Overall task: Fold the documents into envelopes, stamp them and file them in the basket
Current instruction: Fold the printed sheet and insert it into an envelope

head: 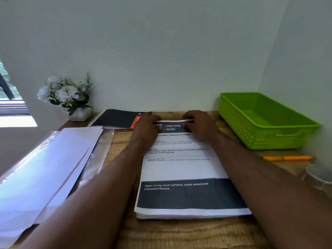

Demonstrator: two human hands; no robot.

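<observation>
Document stack: I see it lying flat at the near middle of the wooden surface, printed side up; I count no folded sheet yet.
Envelopes: white, fanned out to the left of the stack, partly on clear plastic wrap; none looks filled or stamped.
Orange pen: to the right, near the basket's front wall.
Clear cup: at the right edge, only partly in view.
Left hand: fingers curled on the top sheet's far left corner, pinching the lifted edge.
Right hand: grips the same far edge at its right corner.
Green basket: far right against the wall, nothing filed in it.
Notebook: dark, spiral-bound, behind the stack.
Flower pot: far left corner.
Progress: I judge the first fold is only starting; inserting, stamping and filing remain. No stamp visible.
</observation>
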